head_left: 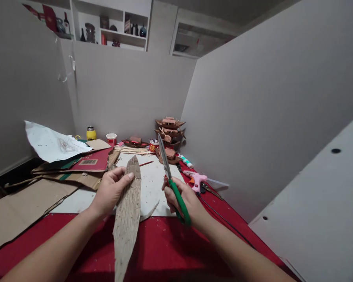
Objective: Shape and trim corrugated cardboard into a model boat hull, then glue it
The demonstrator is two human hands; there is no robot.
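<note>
My left hand (113, 188) grips a long strip of corrugated cardboard (128, 211) by its left edge, thumb on top. The strip tapers to a blunt tip at its far end and runs down past the bottom of the view. In my right hand (184, 199) is a pair of scissors (164, 156) with green handles, its blades together and pointing up and away. The blades are apart from the strip, to its right. A thin curved cardboard offcut (150, 211) lies between the strip and my right hand.
Stacked cardboard sheets (26, 199) and a drawn-on paper (53, 143) fill the left. Model boats (170, 124) are piled at the back. A pink glue gun (196, 179) lies right, on the red cloth (214, 254). A white board (155, 192) lies mid-table, with a red pencil (146, 163). Grey partitions (129, 86) surround the table.
</note>
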